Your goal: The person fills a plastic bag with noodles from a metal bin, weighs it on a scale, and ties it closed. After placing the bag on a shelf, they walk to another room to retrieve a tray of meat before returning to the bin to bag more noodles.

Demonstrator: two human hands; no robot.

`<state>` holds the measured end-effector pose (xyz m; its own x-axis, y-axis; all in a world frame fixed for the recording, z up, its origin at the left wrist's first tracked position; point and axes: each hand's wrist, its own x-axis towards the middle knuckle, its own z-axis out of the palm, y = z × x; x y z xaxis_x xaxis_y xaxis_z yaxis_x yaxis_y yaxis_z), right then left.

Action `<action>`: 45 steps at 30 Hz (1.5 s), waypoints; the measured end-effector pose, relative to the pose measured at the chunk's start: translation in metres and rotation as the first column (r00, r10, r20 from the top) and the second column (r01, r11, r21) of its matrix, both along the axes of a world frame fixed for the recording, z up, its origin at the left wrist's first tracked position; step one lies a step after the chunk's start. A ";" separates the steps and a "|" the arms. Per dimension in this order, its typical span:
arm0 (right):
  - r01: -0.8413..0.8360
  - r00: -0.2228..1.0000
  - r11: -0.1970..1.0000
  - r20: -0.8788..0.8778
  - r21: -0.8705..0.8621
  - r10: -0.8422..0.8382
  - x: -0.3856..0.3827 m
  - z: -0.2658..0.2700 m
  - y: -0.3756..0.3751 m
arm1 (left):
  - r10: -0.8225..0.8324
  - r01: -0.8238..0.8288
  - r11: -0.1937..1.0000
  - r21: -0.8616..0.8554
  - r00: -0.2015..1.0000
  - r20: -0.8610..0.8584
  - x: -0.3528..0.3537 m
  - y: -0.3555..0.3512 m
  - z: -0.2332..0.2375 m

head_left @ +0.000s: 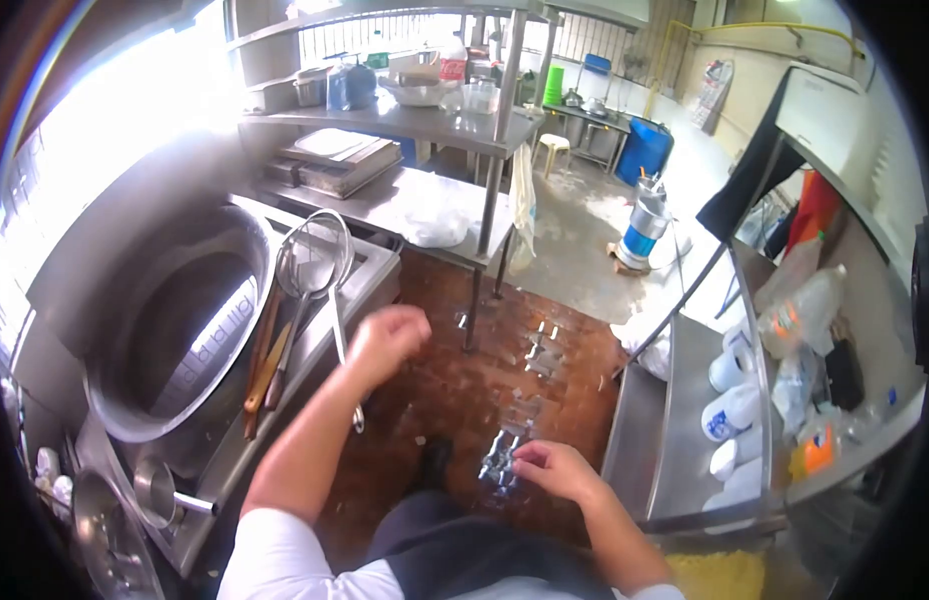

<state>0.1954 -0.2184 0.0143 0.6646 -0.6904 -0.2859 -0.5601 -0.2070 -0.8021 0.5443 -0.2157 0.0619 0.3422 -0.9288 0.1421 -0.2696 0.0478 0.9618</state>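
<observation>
My dark apron (475,545) is closest; past it my right hand (557,468) hangs low over the floor (580,365), fingers loosely curled, half open on nothing I can see. My left arm stretches forward, its hand (388,338) blurred; I cannot tell whether that grip is closed. Just beside it slants the strainer (337,310), its head by the pot (135,375), probably for easy reach. Far back stands a blue barrel (645,150).

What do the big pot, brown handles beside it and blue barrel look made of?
Big pot: metal, perhaps aluminium or steel; grey, with a bright rim. Brown handles: probably wood, warm-toned and fairly matt. Blue barrel: likely plastic, smooth, evenly coloured.
</observation>
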 end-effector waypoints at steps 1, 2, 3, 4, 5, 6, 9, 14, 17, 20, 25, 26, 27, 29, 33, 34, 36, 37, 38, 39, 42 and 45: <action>0.021 1.000 0.999 0.010 0.036 -0.021 0.009 -0.003 -0.019 | 0.028 -0.022 0.999 0.036 0.983 -0.182 0.027 -0.040 0.005; 0.004 1.000 1.000 0.025 0.024 -0.004 0.009 -0.026 -0.036 | 0.104 -0.092 0.994 0.057 0.959 -0.263 0.049 -0.077 0.013; 0.032 0.999 0.997 0.009 0.076 -0.033 0.008 -0.038 -0.049 | 0.148 -0.132 0.989 0.071 0.929 -0.339 0.076 -0.115 0.015; 0.048 0.999 0.995 0.010 0.088 -0.049 0.003 -0.051 -0.063 | 0.150 -0.137 0.989 0.061 0.876 -0.459 0.105 -0.154 0.011; 0.048 0.999 0.996 -0.015 0.069 -0.047 -0.005 -0.067 -0.080 | 0.156 -0.137 0.988 0.076 0.811 -0.564 0.138 -0.199 -0.001; 0.180 0.980 0.961 -0.122 0.211 -0.157 -0.018 -0.094 -0.096 | 0.188 -0.167 0.982 0.093 0.757 -0.626 0.169 -0.243 -0.016; 0.490 0.829 0.860 -0.379 0.140 -0.411 -0.073 -0.158 -0.131 | 0.368 -0.291 0.928 0.231 0.635 -0.679 0.248 -0.368 -0.069; 0.878 0.448 0.208 -0.586 0.431 -0.675 -0.146 -0.203 -0.110 | 0.578 -0.364 0.816 0.449 0.511 -0.636 0.307 -0.515 -0.147; 0.878 0.286 -0.038 -0.586 0.477 -0.758 -0.127 -0.170 -0.121 | 0.635 -0.421 0.760 0.495 0.641 -0.430 0.321 -0.566 -0.170; 0.811 0.439 0.042 -0.560 0.583 -0.703 -0.116 -0.178 -0.138 | 0.590 -0.580 0.720 0.382 0.801 0.103 0.329 -0.582 -0.197; 0.841 0.541 0.391 -0.577 0.374 -0.612 -0.017 -0.107 -0.214 | 0.328 -0.599 0.625 0.501 0.784 0.527 0.308 -0.588 -0.172; 0.824 0.548 0.492 -0.618 0.281 -0.564 0.027 -0.062 -0.244 | 0.340 -0.644 0.621 0.447 0.735 0.586 0.316 -0.594 -0.196; 0.828 0.544 0.486 -0.614 0.281 -0.572 0.029 -0.064 -0.247 | 0.336 -0.639 0.629 0.443 0.737 0.587 0.325 -0.596 -0.204; 0.847 0.528 0.454 -0.540 0.277 -0.656 0.030 -0.070 -0.258 | 0.259 -0.587 0.651 0.482 0.768 0.586 0.338 -0.601 -0.212; 0.850 0.523 0.408 -0.448 0.333 -0.725 -0.026 -0.139 -0.238 | 0.453 -0.611 0.751 0.250 0.752 0.478 0.352 -0.611 -0.192; 0.846 0.533 0.410 -0.515 0.341 -0.672 -0.021 -0.128 -0.235 | 0.561 -0.646 0.736 0.201 0.749 0.352 0.359 -0.616 -0.185; 0.840 0.542 0.413 -0.575 0.351 -0.613 -0.006 -0.103 -0.241 | 0.671 -0.672 0.741 0.005 0.740 -0.031 0.419 -0.652 -0.243; 0.841 0.538 0.424 -0.599 0.336 -0.593 0.000 -0.096 -0.244 | 0.673 -0.673 0.740 0.003 0.740 -0.028 0.420 -0.649 -0.233; 0.840 0.535 0.436 -0.620 0.323 -0.574 0.005 -0.090 -0.247 | 0.637 -0.670 0.740 -0.052 0.724 -0.267 0.418 -0.639 -0.208; 0.840 0.531 0.446 -0.641 0.309 -0.555 0.010 -0.085 -0.249 | 0.552 -0.674 0.731 -0.107 0.676 -0.488 0.418 -0.630 -0.185; 0.753 0.610 0.607 -0.615 0.255 -0.499 -0.013 -0.123 -0.245 | 0.452 -0.663 0.748 -0.029 0.541 -0.709 0.411 -0.605 -0.140; 0.535 0.762 0.837 -0.494 0.114 -0.419 -0.055 -0.187 -0.243 | 0.179 -0.533 0.845 -0.051 0.372 -0.911 0.387 -0.565 -0.094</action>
